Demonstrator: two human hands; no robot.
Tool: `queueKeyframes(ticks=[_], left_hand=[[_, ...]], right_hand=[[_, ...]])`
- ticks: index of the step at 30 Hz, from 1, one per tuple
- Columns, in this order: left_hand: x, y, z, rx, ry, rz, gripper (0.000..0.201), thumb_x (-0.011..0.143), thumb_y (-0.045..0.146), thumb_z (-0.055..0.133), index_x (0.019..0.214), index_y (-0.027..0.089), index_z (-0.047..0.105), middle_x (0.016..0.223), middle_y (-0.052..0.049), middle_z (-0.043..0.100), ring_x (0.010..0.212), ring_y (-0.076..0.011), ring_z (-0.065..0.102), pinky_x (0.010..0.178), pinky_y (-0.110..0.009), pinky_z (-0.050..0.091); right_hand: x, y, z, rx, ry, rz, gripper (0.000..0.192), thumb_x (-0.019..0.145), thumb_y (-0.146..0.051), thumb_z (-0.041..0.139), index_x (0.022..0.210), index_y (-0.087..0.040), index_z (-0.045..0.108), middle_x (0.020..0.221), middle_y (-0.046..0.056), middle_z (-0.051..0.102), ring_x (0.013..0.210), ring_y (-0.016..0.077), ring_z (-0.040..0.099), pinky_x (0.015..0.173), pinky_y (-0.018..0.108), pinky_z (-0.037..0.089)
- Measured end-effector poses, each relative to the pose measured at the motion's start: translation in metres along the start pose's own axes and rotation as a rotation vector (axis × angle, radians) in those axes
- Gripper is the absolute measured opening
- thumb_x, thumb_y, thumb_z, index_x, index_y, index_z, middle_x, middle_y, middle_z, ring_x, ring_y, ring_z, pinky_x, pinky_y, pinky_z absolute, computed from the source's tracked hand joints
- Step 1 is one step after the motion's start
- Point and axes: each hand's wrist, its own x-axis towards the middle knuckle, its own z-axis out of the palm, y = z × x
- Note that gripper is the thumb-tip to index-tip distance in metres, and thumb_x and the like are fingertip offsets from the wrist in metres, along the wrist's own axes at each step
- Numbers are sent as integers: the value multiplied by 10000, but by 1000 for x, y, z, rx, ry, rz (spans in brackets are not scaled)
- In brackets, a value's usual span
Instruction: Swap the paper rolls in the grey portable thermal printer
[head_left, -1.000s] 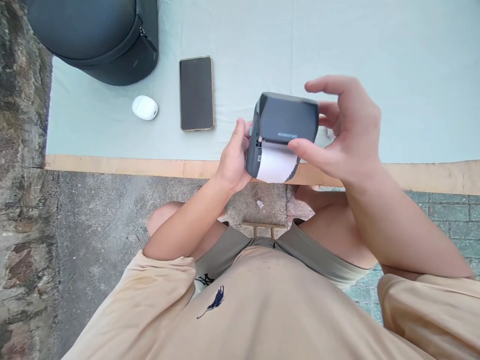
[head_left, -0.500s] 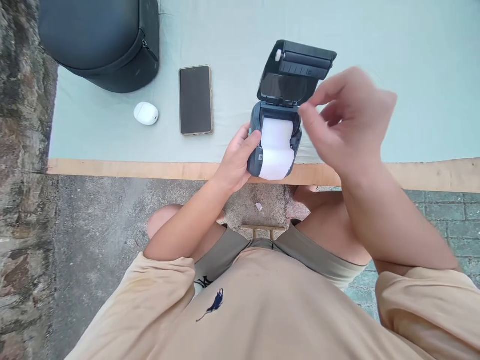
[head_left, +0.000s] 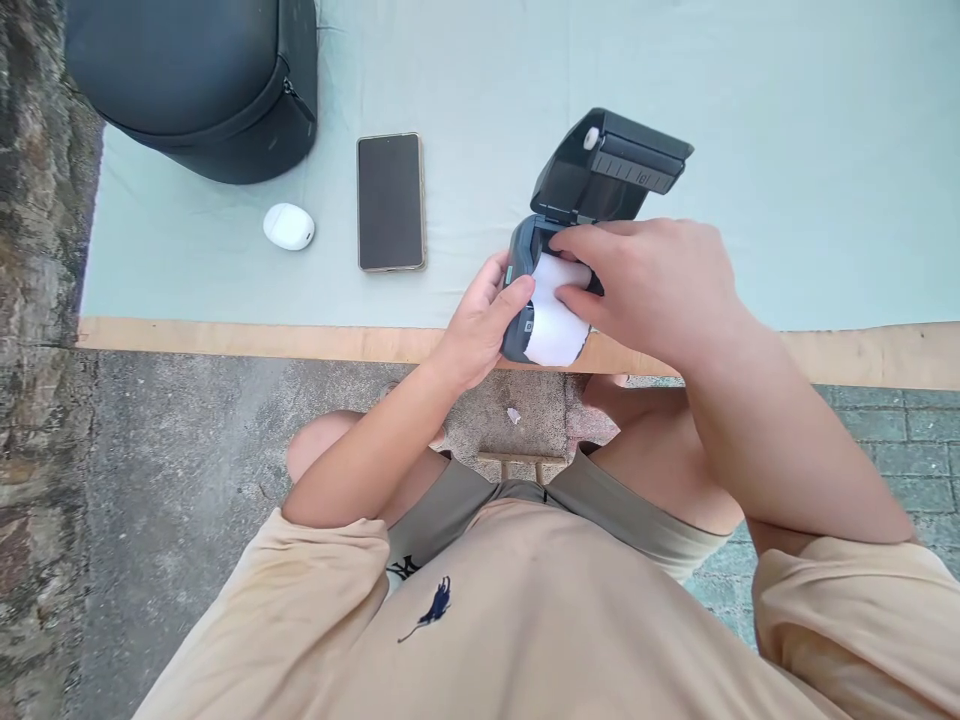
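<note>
A dark portable label printer [head_left: 517,343] is held at the table's front edge, its lid [head_left: 611,165] swung up and back. My left hand [head_left: 480,325] grips the printer's left side, thumb on the rim of the paper bay. Inside lies a white paper roll [head_left: 559,325], its loose end hanging over the front. My right hand [head_left: 637,280] reaches into the bay from the right, index finger behind the roll and thumb in front, closed on it. The right side of the bay is hidden by that hand.
A black smartphone [head_left: 391,203] and a white earbud case [head_left: 289,227] lie on the pale green cloth [head_left: 810,150] to the left. A dark zipped bag [head_left: 202,90] stands at the back left. The table's wooden edge [head_left: 300,340] runs along the front.
My right hand has come down and left from beside the lid into the paper bay and taken hold of the roll. The printer has shifted slightly right and its lid leans further back.
</note>
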Motion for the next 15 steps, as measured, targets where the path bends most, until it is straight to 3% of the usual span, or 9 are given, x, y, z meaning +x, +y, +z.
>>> queueKeyframes(ticks=[3, 8, 12, 15], left_hand=[[-1, -1, 0, 14, -11, 4, 519, 900, 607, 797, 1261, 275, 627, 1216, -33, 750, 1193, -244, 756, 960, -339, 632], [-3, -3, 0, 13, -15, 18, 539, 892, 613, 809, 1255, 259, 626, 1265, -42, 752, 1238, -253, 744, 1011, -355, 629], [-3, -4, -2, 24, -8, 30, 603, 854, 659, 831, 1266, 266, 633, 1265, -27, 748, 1279, -252, 729, 1024, -338, 629], [-3, -4, -4, 16, -5, 31, 630, 821, 673, 855, 1260, 277, 637, 1194, -19, 763, 1186, -253, 769, 932, -331, 653]], right_hand=[[-3, -2, -4, -46, -52, -5, 126, 906, -357, 618, 897, -237, 656, 907, 70, 748, 690, 231, 602, 619, 344, 315], [-3, -12, -9, -74, -78, 27, 111, 910, -297, 589, 841, -220, 629, 772, 66, 691, 634, 194, 553, 622, 323, 223], [-4, -16, -11, -114, -97, 115, 223, 870, -307, 617, 1031, -247, 759, 812, 67, 733, 655, 213, 580, 608, 318, 202], [-14, -14, -19, 9, 0, 50, 361, 826, -315, 680, 1163, -255, 794, 726, 34, 702, 626, 197, 570, 591, 313, 269]])
